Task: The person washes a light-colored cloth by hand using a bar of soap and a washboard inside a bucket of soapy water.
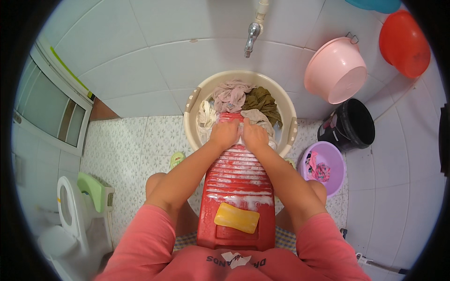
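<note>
Side by side near the upper end of a red plastic washboard [237, 182], my left hand [226, 134] and my right hand [255, 134] press on a whitish, sudsy cloth, mostly hidden under them. White foam lies across the washboard's ridges. A yellow bar of soap [237, 217] rests at its near end. The far end leans into a beige plastic basin [242, 74]. Inside the basin are a mauve cloth [231, 95], an olive-brown cloth [261, 102], a beige cloth [258, 117] and a cream cloth [206, 114].
A purple basin [336, 172] with small pink clothes and a black bucket [362, 123] stand on the right. Pink [339, 70] and red [404, 44] basins hang above. A metal tap [252, 37] juts from the wall. A toilet [82, 224] and green plastic stool [93, 191] are at left.
</note>
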{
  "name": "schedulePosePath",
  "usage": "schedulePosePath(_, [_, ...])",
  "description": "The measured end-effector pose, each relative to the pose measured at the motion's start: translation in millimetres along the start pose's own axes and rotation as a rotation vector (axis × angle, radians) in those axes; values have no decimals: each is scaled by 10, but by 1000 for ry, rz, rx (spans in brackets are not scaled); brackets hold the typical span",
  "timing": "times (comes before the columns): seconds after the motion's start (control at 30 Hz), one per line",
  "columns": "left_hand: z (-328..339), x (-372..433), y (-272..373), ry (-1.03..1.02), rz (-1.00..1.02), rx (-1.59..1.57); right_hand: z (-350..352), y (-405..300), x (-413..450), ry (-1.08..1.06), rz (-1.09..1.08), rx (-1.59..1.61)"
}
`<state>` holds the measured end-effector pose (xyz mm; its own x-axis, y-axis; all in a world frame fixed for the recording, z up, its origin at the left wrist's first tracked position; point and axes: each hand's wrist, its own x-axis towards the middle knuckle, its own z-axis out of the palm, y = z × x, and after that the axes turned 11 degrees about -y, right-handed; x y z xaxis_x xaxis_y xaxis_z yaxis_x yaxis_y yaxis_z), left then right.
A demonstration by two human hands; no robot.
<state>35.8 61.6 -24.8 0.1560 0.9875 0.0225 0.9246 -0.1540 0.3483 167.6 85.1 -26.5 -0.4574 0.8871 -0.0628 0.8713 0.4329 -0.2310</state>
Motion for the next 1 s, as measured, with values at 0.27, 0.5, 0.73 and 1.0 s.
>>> schedulePosePath(0.27, [-458, -438, -346, -282, -222, -544, -378, 328, -356, -247, -92, 533])
schedulePosePath(0.5, [-733, -994, -71, -252, 274, -724, -638, 237, -900, -354, -492, 352])
schedulePosePath(0.73, [-283, -1026, 232, -162, 269, -91, -137, -36, -924, 92, -301, 41])
schedulePosePath(1.0, [-33, -482, 116, -7, -37, 51, 118, -1, -323, 65, -127, -16])
